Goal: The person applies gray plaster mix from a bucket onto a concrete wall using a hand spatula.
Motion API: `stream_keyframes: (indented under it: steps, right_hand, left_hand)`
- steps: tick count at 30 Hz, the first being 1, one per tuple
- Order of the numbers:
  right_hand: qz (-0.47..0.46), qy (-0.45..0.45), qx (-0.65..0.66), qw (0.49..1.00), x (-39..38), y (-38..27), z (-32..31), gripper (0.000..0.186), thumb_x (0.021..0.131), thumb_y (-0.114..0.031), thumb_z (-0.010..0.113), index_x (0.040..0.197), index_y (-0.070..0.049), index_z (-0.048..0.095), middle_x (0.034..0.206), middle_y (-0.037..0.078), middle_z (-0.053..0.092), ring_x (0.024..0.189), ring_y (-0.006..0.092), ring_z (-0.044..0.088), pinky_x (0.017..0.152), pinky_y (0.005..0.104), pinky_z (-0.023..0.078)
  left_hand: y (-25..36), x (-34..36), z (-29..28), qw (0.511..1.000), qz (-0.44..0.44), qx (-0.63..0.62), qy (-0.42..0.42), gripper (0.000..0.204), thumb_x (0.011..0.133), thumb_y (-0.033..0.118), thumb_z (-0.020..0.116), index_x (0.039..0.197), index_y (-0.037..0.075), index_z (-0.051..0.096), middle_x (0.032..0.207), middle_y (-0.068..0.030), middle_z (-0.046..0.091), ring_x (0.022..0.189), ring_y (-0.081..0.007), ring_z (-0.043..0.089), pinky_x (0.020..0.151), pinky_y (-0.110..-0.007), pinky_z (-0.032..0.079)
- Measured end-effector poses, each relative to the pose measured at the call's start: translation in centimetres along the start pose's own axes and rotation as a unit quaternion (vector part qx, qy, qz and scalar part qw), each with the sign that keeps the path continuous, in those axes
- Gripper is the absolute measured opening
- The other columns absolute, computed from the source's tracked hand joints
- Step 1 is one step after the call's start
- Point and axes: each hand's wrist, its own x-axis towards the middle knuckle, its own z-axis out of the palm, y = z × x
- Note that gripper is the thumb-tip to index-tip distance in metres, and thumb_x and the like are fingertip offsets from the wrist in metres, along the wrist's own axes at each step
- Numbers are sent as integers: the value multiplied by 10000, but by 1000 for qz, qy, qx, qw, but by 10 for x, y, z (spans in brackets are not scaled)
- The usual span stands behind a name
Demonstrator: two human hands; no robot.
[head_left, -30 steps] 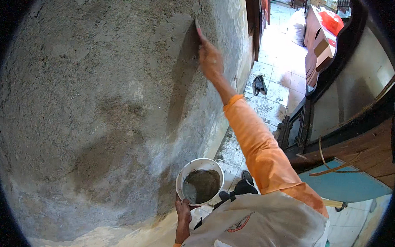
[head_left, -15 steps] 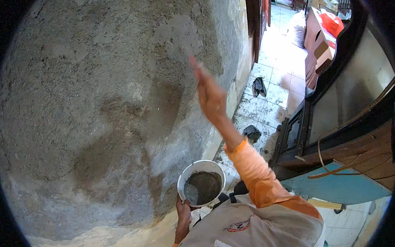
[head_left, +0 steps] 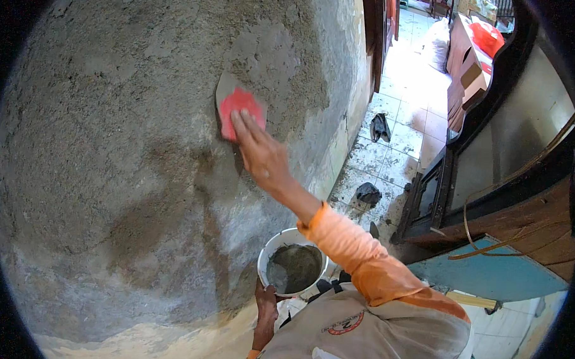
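Note:
Against the rough grey plastered wall [head_left: 126, 79], my right hand [head_left: 261, 158] grips a flat scraper with a red handle [head_left: 241, 103], its fingers pressed on the red part and the blade flat on the plaster. Below, my left hand [head_left: 266, 303] holds a white bucket [head_left: 263, 254] by its lower side, close to the wall. Wet grey mortar [head_left: 294, 268] lies inside the bucket. A patch of smoother grey plaster [head_left: 260, 52] shows just above the scraper.
A tiled floor [head_left: 397, 164] runs along the wall, with dark bundles [head_left: 379, 126] on it. On the right stand a dark-framed glass panel [head_left: 504, 143] and a light blue board [head_left: 487, 275]. Further back are a white sack [head_left: 438, 45], cardboard [head_left: 473, 75] and a red bag [head_left: 485, 41].
My right hand has come down and leftward from high on the wall, the scraper now turned flat with its red face showing. My left hand and the bucket stay nearly in place.

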Motion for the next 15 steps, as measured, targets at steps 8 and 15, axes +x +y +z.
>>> stream_keyframes:
  steps: [8, 15]
  right_hand:
    - [-22, 93, -38, 995, 73, 78, -48, 570, 952, -41, 577, 1516, -106, 513, 1424, 204, 627, 1131, 404, 699, 828, 487, 606]
    - [9, 21, -24, 999, 47, 41, 16, 577, 982, -83, 552, 1550, -113, 454, 1458, 198, 601, 1160, 411, 682, 831, 479, 605]
  left_hand:
    - [-19, 2, -12, 998, 58, -29, -25, 774, 855, -25, 469, 1606, 96, 330, 1412, -232, 505, 1019, -429, 698, 678, -515, 708]
    - [-15, 3, -8, 999, 26, -19, -7, 739, 862, -14, 488, 1583, 68, 355, 1365, -223, 526, 971, -392, 705, 669, -515, 707]
